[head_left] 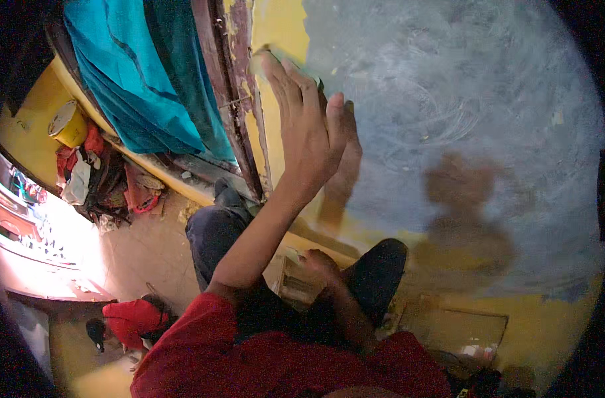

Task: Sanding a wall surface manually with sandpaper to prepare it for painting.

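My left hand is raised against the wall, fingers stretched together over a thin, flat, greenish-grey piece. Only its edges show past the fingertips, so its kind is unclear. It lies at the border of a yellow strip and the rubbed grey-blue wall surface, which bears pale swirling marks. Lower down, near my knees, my right hand has its fingers curled in. A small pale thing shows at its fingertips, too dim to name. Beneath that hand sits a pale box-like object.
A worn door frame and a teal curtain stand left of the wall. Beyond are a yellow bucket and a heap of cloths. Another person in red bends at lower left. A framed panel is at lower right.
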